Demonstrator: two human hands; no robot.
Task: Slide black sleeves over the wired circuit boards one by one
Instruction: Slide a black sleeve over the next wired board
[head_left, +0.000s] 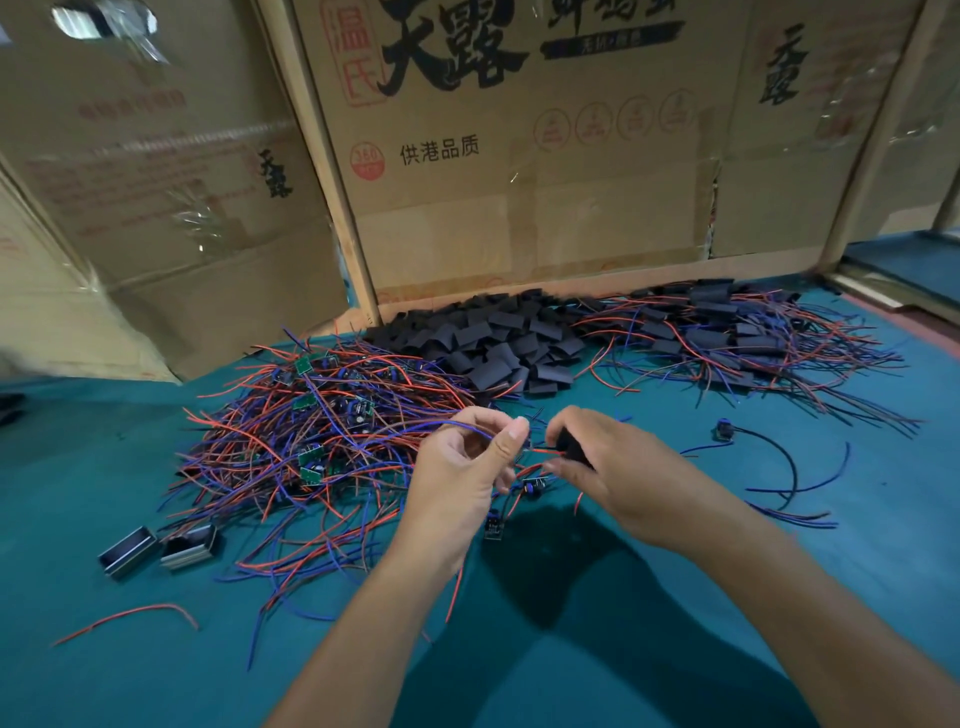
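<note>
Both forearms reach in over the green table (675, 649), with the big tangle of wired boards (322, 436) at left, the sleeve pile (493, 343) behind and the finished heap (737, 338) at right. Left hand (462, 467) pinches a board's red and blue wires (470, 426) between thumb and forefinger, while right hand (608, 462) is curled round one black sleeve (571, 447), just beside those wire ends. Judging by looks, sleeve is light, soft and easily crushed flat, wires limp, so grip the sleeve's edges and the leads near the board.

Left hand (467, 462) and right hand (608, 467) raised close together, fingers curled.
</note>
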